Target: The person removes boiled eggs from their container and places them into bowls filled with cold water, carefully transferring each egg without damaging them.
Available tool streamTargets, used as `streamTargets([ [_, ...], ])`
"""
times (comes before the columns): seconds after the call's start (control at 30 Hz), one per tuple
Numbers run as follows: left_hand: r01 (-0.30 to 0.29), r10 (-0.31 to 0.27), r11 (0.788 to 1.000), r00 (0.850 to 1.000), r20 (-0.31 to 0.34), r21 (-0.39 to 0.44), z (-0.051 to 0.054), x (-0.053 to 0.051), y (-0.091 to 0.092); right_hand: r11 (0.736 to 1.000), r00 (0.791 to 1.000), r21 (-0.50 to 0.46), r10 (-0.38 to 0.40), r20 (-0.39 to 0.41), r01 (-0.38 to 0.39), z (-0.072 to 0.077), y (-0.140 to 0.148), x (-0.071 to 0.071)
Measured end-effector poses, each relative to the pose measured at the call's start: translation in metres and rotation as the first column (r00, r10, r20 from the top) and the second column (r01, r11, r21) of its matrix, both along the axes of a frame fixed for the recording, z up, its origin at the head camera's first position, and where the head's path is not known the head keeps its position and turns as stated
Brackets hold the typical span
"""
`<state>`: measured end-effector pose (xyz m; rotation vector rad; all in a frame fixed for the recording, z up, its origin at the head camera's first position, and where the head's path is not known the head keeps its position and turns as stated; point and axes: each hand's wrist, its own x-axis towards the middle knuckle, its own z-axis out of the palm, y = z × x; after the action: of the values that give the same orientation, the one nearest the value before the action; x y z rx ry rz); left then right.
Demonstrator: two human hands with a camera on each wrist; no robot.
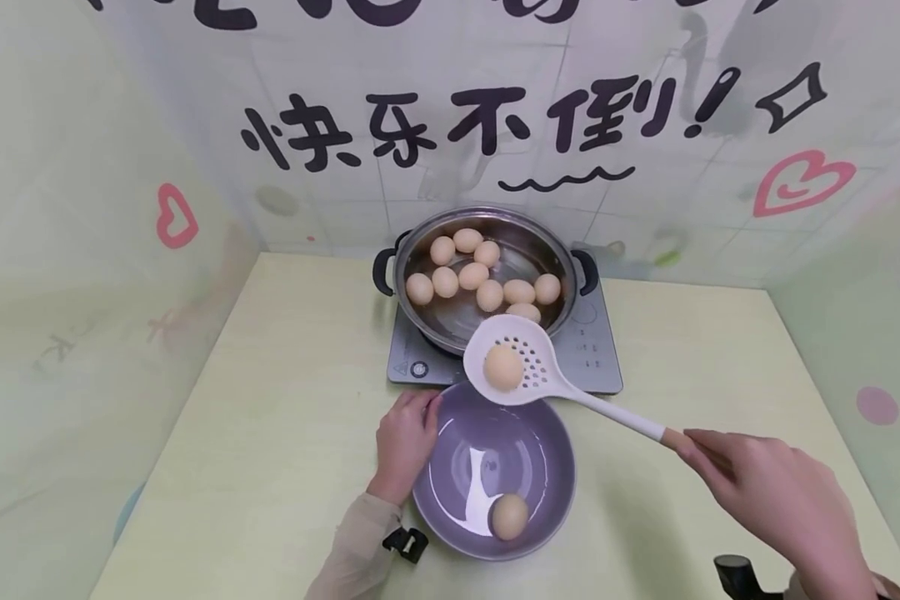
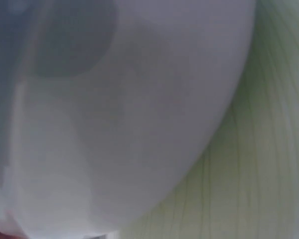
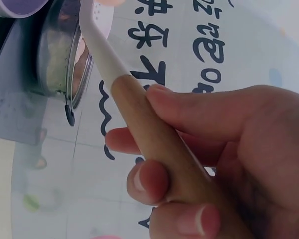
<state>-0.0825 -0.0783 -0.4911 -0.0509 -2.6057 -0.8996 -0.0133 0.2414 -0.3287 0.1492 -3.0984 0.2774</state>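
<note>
The head camera faces forward-down from above; close wrist views share the bowl (image 1: 487, 462).

Right hand (image 1: 776, 492) has a white slotted ladle (image 1: 551, 381) by the handle, one egg (image 1: 503, 367) sitting in it. Left hand (image 1: 405, 437) is on the rim of a purple bowl (image 1: 457, 467), another egg (image 1: 509, 517) inside. Just behind: steel pot (image 1: 525, 262) with ten more eggs (image 1: 490, 295), parked on a flat cooktop (image 1: 587, 358) on the desk (image 1: 292, 417).

On the wall sheet (image 1: 330, 208) behind the hotplate (image 1: 602, 333), black characters (image 1: 489, 125) read 快乐不倒! beneath another row (image 1: 225, 18) cropped beyond reading, while the hotplate itself carries a small triangle sign (image 1: 401, 367) and other markings (image 1: 589, 348) too tiny to read
</note>
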Motion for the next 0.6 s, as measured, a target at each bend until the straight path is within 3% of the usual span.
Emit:
streamTargets([
  [0.2, -0.005, 0.005, 1.0, 1.0, 0.012, -0.005, 0.001, 0.0, 0.0, 0.998, 0.991, -0.02, -0.055, 0.126, 0.058, -0.003, 0.009, 0.017],
  [0.6, -0.012, 0.012, 1.0, 1.0, 0.023, 0.0, 0.002, 0.001, 0.0, 0.998, 0.972, -0.016, -0.063, 0.228, 0.069, -0.027, 0.029, 0.034],
])
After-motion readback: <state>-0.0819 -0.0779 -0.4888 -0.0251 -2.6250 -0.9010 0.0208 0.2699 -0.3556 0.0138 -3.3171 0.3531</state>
